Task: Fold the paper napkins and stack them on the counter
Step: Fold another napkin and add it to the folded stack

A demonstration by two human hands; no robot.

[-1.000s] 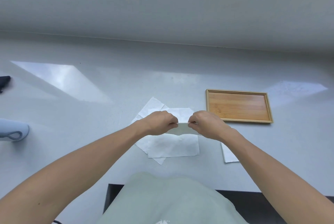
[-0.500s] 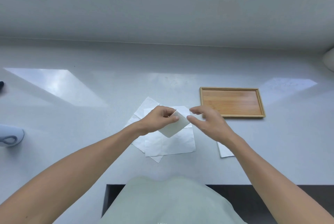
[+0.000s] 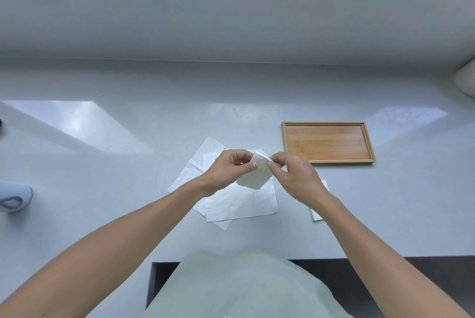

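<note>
A small folded white napkin (image 3: 254,176) hangs in the air above the counter. My left hand (image 3: 228,171) pinches its upper left edge. My right hand (image 3: 293,176) pinches its top right corner. Under both hands lies a loose pile of unfolded white napkins (image 3: 241,204), spread flat on the grey counter (image 3: 128,189). Another folded napkin (image 3: 317,212) lies on the counter to the right, mostly hidden by my right forearm.
A shallow wooden tray (image 3: 327,141) sits on the counter just right of my hands. A pale blue object (image 3: 12,199) lies at the left edge. A white rounded object (image 3: 466,81) shows at the far right. The counter's front edge (image 3: 231,258) runs close to my body.
My right hand let go of the napkin half a second ago and has now taken hold of its top right corner again. The napkin has tilted and hangs lower.
</note>
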